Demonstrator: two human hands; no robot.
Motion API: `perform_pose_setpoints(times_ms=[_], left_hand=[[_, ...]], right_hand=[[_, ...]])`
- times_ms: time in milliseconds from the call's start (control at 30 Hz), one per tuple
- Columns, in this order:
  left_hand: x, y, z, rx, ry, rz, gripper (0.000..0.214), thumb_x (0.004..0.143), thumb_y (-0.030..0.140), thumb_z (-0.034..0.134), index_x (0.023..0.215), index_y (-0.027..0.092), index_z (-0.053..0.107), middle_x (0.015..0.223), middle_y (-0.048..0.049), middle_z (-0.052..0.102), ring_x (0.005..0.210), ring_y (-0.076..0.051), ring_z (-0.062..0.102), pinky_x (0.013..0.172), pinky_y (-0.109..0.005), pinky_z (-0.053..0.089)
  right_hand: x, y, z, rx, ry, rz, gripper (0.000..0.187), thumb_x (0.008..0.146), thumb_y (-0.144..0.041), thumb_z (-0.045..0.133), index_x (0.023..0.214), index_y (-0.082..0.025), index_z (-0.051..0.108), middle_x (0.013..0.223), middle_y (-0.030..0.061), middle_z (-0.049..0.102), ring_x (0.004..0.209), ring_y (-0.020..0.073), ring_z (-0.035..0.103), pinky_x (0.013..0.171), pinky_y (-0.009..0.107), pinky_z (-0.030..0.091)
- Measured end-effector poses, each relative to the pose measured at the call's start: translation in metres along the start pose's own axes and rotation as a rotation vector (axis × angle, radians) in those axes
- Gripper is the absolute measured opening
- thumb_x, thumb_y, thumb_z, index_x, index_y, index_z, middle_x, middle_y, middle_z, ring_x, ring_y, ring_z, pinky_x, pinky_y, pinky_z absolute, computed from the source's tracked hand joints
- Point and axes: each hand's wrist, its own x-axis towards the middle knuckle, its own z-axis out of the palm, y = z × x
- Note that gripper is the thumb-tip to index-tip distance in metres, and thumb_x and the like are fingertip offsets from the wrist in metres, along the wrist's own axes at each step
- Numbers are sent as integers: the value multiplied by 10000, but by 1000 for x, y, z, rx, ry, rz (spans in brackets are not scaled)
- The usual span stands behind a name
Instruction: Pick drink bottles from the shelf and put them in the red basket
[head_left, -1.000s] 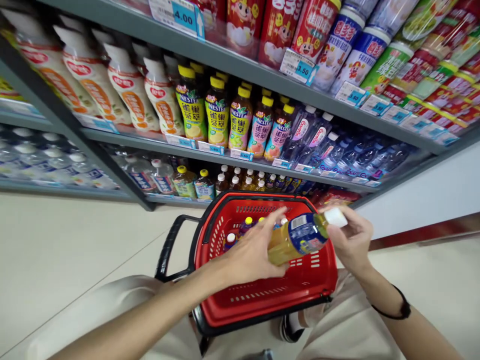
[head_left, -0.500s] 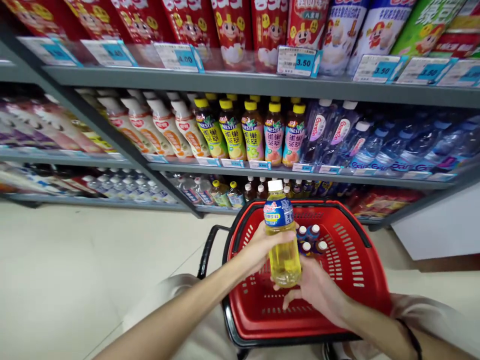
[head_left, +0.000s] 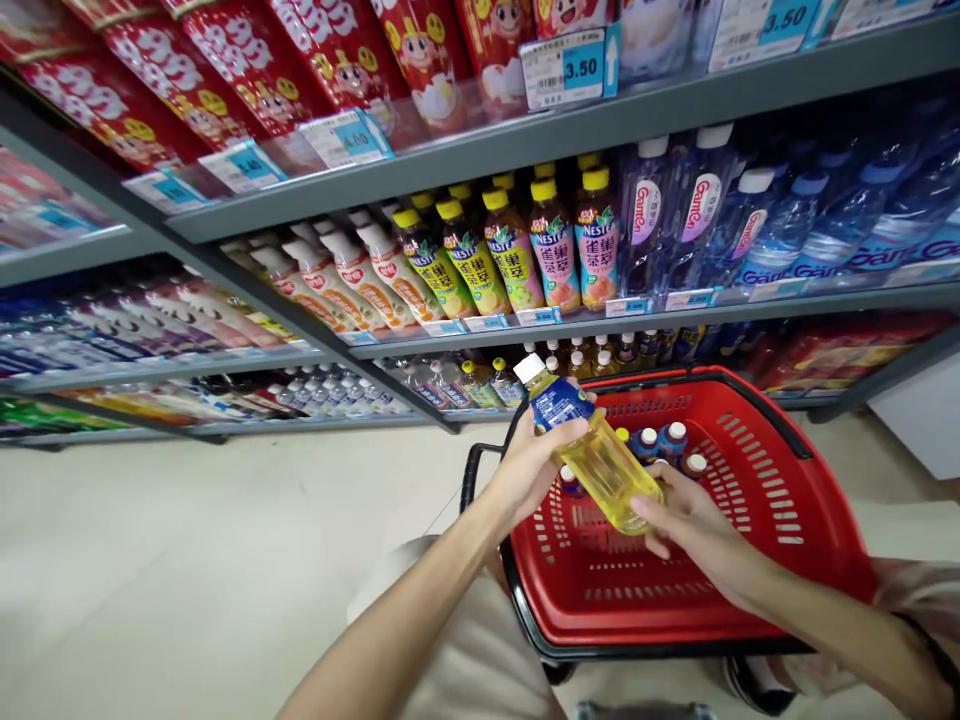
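Observation:
A clear bottle of yellow drink (head_left: 604, 470), with a white cap and a blue label, is tilted over the red shopping basket (head_left: 832, 570), its cap toward the upper left. Around its upper part, by the label, my left hand (head_left: 536, 460) is closed, thumb across the front. My right hand (head_left: 686, 515) grips the bottom end between thumb and fingers. Beneath and behind the bottle, several capped bottles (head_left: 673, 440) stand in the basket, partly hidden by the bottle and my hands.
Ahead is a grey store shelf (head_left: 465, 325) with tea bottles (head_left: 555, 245), white bottles (head_left: 390, 270) and blue water bottles (head_left: 780, 235). Red cans (head_left: 315, 60) line the shelf above. A black handle (head_left: 472, 475) sticks out at the basket's left. Pale floor (head_left: 187, 540) stretches to the left.
The bottle has gone from nearly upright to tilted, its cap leaning left and its base swung right. My right hand has closed on its base. The view has shifted and turned.

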Motion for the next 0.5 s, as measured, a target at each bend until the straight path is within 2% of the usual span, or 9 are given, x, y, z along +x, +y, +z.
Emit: perform_pose_setpoints(times_ms=[100, 167, 300, 500], left_hand=[[2, 2, -2, -51, 9, 12, 563, 704, 249, 921, 1198, 183, 660, 1189, -86, 753, 1086, -250, 731, 1038, -416, 537], [2, 2, -3, -45, -5, 35, 530, 706, 226, 922, 1162, 177, 655, 1147, -80, 757, 1071, -244, 734, 1019, -401, 540], [0, 0, -5, 12, -49, 85, 476, 708, 224, 921, 1109, 173, 670, 1104, -69, 754, 1034, -222, 729, 994, -375, 537], [-3, -1, -7, 75, -77, 93, 478, 699, 243, 924, 1103, 181, 676, 1107, -78, 750, 1043, -241, 723, 971, -384, 542]], right_hand=[[7, 11, -5, -134, 121, -102, 566, 646, -535, 962, 969, -243, 599, 881, 9, 714, 767, 191, 652, 637, 306, 518], [10, 19, -8, -187, 153, -157, 588, 630, -518, 968, 988, -248, 587, 920, 17, 723, 837, 219, 677, 728, 345, 541], [12, 29, -10, -226, 111, -150, 582, 662, -526, 944, 1013, -254, 568, 993, 40, 736, 904, 258, 700, 798, 394, 548], [12, 30, -10, -300, 66, -176, 538, 707, -537, 918, 1008, -249, 579, 1040, 62, 733, 989, 284, 693, 877, 421, 541]])
